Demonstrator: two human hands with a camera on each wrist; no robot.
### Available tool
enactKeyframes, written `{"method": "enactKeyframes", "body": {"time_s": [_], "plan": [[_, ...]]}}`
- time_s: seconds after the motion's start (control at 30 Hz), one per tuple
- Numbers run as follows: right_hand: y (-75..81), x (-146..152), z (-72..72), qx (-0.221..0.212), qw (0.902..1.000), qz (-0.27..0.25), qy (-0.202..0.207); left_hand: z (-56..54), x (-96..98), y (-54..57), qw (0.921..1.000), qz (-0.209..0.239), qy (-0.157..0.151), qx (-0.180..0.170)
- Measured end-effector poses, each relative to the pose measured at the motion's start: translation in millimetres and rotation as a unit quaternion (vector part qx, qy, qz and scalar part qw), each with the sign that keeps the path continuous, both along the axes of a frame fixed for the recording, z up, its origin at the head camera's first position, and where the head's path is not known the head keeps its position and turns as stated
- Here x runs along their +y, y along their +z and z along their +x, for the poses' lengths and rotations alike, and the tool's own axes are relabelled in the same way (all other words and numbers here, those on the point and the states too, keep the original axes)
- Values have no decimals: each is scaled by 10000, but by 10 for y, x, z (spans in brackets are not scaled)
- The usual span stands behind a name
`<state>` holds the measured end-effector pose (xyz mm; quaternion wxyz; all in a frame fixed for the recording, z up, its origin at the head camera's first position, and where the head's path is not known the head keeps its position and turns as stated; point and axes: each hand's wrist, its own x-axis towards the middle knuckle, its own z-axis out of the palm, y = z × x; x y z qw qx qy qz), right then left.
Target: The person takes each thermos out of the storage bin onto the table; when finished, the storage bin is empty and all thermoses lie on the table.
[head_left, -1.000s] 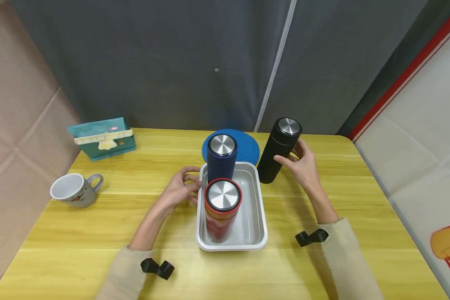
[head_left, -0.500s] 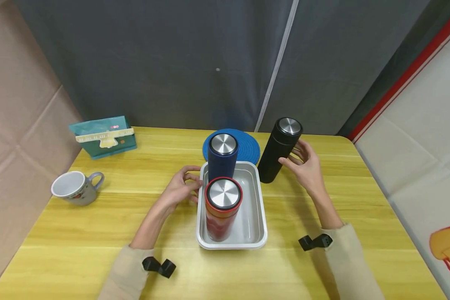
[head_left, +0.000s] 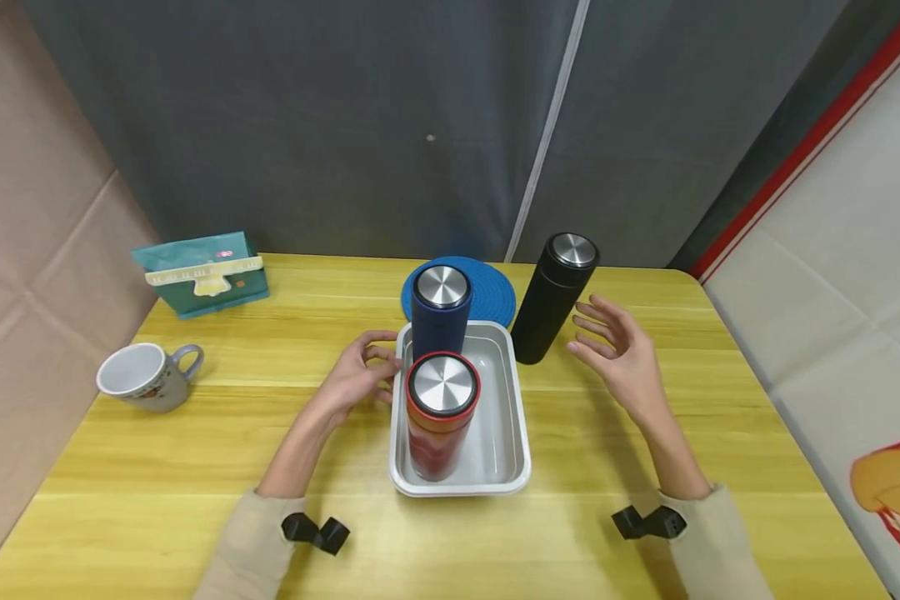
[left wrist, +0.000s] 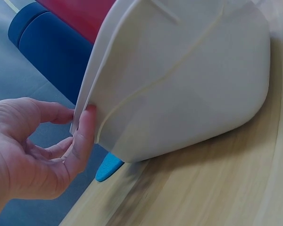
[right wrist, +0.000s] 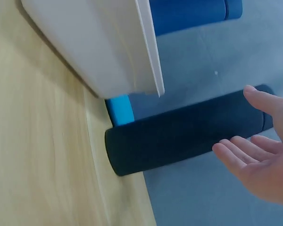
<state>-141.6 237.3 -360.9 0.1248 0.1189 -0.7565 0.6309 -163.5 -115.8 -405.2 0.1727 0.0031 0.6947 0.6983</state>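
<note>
A pale rectangular tray [head_left: 497, 417] holds a navy thermos [head_left: 441, 325] at its back left and a red thermos [head_left: 437, 446] in front of it, both upright with brushed steel lids. At the tray's left side my left hand [head_left: 356, 375] pinches the rim; the left wrist view shows the fingers [left wrist: 87, 129] on either side of the tray's edge [left wrist: 100, 61]. To the right of the tray a tall black thermos [head_left: 551, 304] stands upright on the table. My right hand [head_left: 626, 358] is beside it, fingers spread and apart from it, holding nothing.
Behind the tray lies a round blue mat [head_left: 491, 292], partly hidden by the navy thermos. On the left are a patterned mug [head_left: 153, 383] and a teal bag [head_left: 202, 275] with a cream clip. A dark curtain [head_left: 307, 125] hangs at the wooden table's [head_left: 270, 425] back edge.
My right hand has let go of the black thermos and drawn back to the right, its fingers now spread. The thermos stays standing in place. My left hand keeps the tray's rim.
</note>
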Motion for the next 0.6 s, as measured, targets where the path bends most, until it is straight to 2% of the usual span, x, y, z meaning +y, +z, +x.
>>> {"method": "enactKeyframes", "body": {"time_s": [0.2, 0.4, 0.6], "plan": [[-4, -202, 209, 52, 9979, 300, 566, -1, -14, -22, 10000, 50, 57, -18], [-64, -514, 437, -24, 9840, 666, 1652, -1, -15, -25, 10000, 68, 62, -1], [-57, -751, 558, -113, 9737, 697, 2167, -5, -7, -25, 9999, 93, 45, 0]]}}
